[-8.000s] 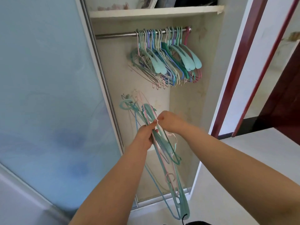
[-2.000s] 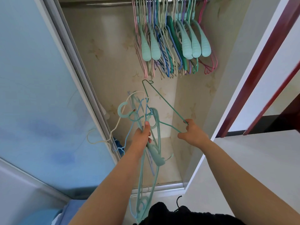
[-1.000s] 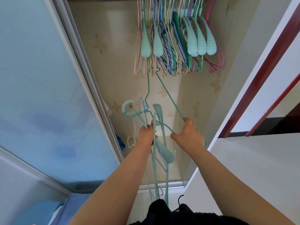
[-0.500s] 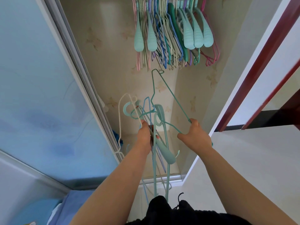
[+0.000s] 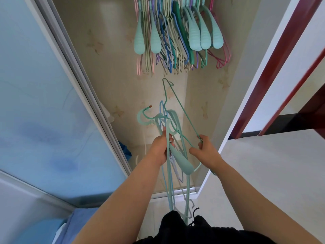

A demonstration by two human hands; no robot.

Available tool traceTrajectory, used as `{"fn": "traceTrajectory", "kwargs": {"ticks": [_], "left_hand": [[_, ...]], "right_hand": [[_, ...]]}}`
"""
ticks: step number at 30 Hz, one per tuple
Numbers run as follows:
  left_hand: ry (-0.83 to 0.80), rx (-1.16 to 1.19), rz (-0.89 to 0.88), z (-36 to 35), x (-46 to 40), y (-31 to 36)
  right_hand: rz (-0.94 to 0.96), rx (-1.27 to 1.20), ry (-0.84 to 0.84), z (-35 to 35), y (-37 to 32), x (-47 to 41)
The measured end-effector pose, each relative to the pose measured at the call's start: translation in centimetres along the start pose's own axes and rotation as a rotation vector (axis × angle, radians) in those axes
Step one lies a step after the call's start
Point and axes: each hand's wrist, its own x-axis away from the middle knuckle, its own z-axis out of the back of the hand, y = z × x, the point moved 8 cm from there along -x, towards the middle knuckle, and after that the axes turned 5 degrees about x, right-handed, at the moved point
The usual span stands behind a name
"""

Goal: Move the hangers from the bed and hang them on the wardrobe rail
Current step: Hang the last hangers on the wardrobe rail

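Sliding door (image 5: 44,106) fills our 9 o'clock side; its frame edge runs diagonally from 11 down to 6, closing off the wardrobe opening on the left. Bed corner (image 5: 58,228), blue, shows at 7 o'clock. Wardrobe back wall (image 5: 109,55) is bare between the door frame and the hung hangers (image 5: 177,36), which crowd 12 o'clock; the rail itself is out of view above. Open gap between their lower tips and what we hold.

Our left hand (image 5: 159,150) grips the bundle of hangers (image 5: 171,155) at the necks, fingers curled tight round them; hooks stick up toward 12, bodies trail down toward 6 past the black garment (image 5: 184,226) at the bottom edge.

Our right hand (image 5: 204,152), just right of the bundle, pinches the green wire hanger (image 5: 177,106) at one corner; its hook points up at 12, just below the hung row, not touching it.

Wardrobe side wall (image 5: 233,95) and red door frame (image 5: 274,67) bound us from 1 to 3 o'clock.
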Motion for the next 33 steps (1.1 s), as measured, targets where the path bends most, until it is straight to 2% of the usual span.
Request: {"fn": "traceTrajectory", "kwargs": {"ticks": [5, 10, 13, 17, 21, 24, 28, 31, 33], "left_hand": [[0.113, -0.268, -0.121, 0.8, 0.0, 0.7], [0.294, -0.515, -0.300, 2.2, 0.1, 2.3], [0.322, -0.609, -0.383, 2.6, 0.3, 3.0], [0.240, -0.600, -0.333, 2.8, -0.2, 3.2], [0.099, -0.535, -0.209, 3.5, -0.1, 2.0], [0.055, -0.780, -0.176, 4.7, 0.3, 1.4], [-0.024, -1.048, -0.239, 5.8, 0.6, 0.9], [-0.103, -1.072, -0.242, 6.3, 0.3, 0.4], [-0.131, -1.048, -0.230, 6.9, 0.0, 0.2]], "right_hand": [[0.017, 0.065, 0.038, 1.8, -0.6, -0.2], [0.010, 0.248, 0.025, 3.2, -2.2, -0.1], [-0.009, 0.327, 0.049, 3.4, -3.0, 0.1], [-0.074, 0.330, -0.022, 2.4, -3.5, 0.0], [-0.121, 0.538, -0.234, 2.8, -4.6, -0.4], [-0.146, 0.673, -0.355, 5.0, -5.8, -1.2], [-0.219, 0.782, -0.534, 5.8, -7.9, -1.7], [-0.227, 0.851, -0.608, 5.1, -9.8, -1.7], [-0.182, 0.978, -0.576, 4.7, -10.8, -2.2]]}}
